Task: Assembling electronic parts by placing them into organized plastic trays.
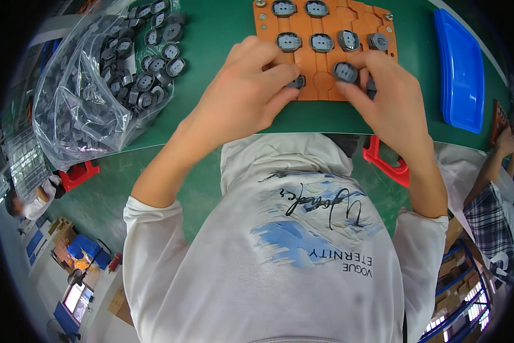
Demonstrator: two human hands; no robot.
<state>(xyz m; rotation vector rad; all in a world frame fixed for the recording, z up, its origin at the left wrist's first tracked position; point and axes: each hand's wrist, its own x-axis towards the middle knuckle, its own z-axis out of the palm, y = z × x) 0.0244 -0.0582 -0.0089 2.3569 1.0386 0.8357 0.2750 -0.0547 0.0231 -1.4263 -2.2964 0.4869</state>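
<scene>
Grey oval plastic insert (345, 72) is pinched by the right fingers (353, 97), parted only by its width, above the orange fixture board (321, 64). The left fingers (284, 74), nearly together, touch a second insert (298, 82) at their tips, grip unclear; left of them lies a clear bag (68, 117).

Orange tray (325, 91) runs off the top edge. Your left hand (248, 86) covers much of the lower-left part (298, 82). Grey part (345, 72) in your right hand (391, 94) is blurred; dark part (372, 86) behind is half hidden. Bag (62, 108) glare masks its deeper contents.
</scene>
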